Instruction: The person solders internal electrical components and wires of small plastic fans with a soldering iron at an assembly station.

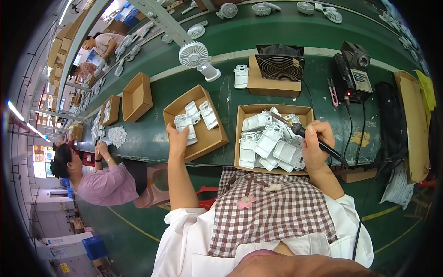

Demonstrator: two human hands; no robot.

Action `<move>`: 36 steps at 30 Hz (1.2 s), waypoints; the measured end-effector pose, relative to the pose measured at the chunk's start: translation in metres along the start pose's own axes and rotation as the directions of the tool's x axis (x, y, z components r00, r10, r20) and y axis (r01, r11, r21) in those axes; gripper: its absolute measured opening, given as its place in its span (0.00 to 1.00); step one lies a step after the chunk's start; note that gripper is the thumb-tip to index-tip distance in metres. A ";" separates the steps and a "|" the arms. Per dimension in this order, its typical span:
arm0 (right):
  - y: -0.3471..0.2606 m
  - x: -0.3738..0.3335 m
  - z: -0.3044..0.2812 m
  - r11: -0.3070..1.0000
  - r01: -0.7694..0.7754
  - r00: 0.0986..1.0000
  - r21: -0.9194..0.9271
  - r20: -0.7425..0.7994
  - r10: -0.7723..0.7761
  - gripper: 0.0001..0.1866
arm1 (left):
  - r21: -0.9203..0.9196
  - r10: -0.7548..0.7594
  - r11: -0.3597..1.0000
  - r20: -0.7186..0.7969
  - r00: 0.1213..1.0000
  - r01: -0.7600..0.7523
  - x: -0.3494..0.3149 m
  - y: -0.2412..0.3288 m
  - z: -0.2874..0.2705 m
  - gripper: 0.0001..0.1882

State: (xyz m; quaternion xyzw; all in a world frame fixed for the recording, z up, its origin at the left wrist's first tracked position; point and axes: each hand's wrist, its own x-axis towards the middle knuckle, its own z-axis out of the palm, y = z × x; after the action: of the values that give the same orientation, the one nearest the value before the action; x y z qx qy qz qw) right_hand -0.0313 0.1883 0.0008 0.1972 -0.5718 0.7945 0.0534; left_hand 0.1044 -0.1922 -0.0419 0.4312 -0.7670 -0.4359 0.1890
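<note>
"So, looking down through the head view, what are your hands doing?"

"My left hand (177, 140) is reaching into a shallow, open brown cardboard box (213, 141) and touching a white, rectangular plastic casing (185, 123) lying in the left part of it. The thumb and fingers are sitting fairly narrow at its edge; whether they are truly gripping it, I can't tell."

"And how is that casing lying?"

"It is lying just beyond the fingers, its long axis running mostly away from me, the far end leaning left. Other white casings (208, 115) are lying to its right and beyond it."

"Which hand is nearer to it?"

"The left, plainly. My right hand (319, 144) is hovering well apart, by the right side of a second open brown cardboard box (251, 111), which is holding a jumbled heap of white casings (268, 141). Those fingers are curling snugly round a black-handled soldering iron (300, 130)."

"Where is it aiming?"

"Its slim metal shaft is pointing left and away from me, over the heap. I can't tell if the tip is touching anything."
</note>
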 end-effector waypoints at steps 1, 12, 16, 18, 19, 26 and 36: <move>0.001 0.001 0.000 0.999 0.026 1.000 -0.042 0.007 -0.026 0.08 | -0.108 -0.047 0.993 0.027 0.999 0.049 -0.001 0.003 -0.003 0.34; -0.003 0.000 0.001 0.999 -0.002 0.999 0.052 -0.036 0.004 0.06 | -0.813 0.254 0.370 0.553 0.793 0.449 -0.062 0.108 0.024 0.22; -0.004 -0.002 0.000 0.998 0.010 0.999 0.055 -0.052 -0.007 0.06 | -0.767 0.352 0.455 0.622 0.699 0.452 -0.074 0.120 0.074 0.17; -0.003 -0.003 -0.001 0.992 0.079 0.995 0.099 -0.062 -0.073 0.06 | -0.765 0.260 0.566 0.520 0.814 0.308 -0.086 0.135 0.100 0.21; 0.000 -0.004 -0.002 0.990 0.086 0.995 0.114 -0.063 -0.080 0.05 | -0.749 0.260 0.598 0.518 0.815 0.286 -0.090 0.137 0.109 0.21; -0.007 -0.006 0.004 0.998 0.046 0.999 -0.050 0.008 -0.046 0.07 | -0.591 0.272 0.802 0.497 0.824 0.092 -0.101 0.129 0.137 0.18; -0.008 -0.002 0.005 0.984 0.023 0.999 -0.177 0.051 -0.014 0.05 | -0.589 0.228 0.790 0.540 0.810 0.170 -0.100 0.133 0.134 0.18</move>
State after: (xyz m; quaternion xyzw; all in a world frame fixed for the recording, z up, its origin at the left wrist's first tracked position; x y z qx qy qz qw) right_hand -0.0259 0.1865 0.0083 0.2167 -0.6398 0.7346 0.0638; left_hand 0.0043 -0.0088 0.0038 0.1780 -0.6102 -0.7678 0.0798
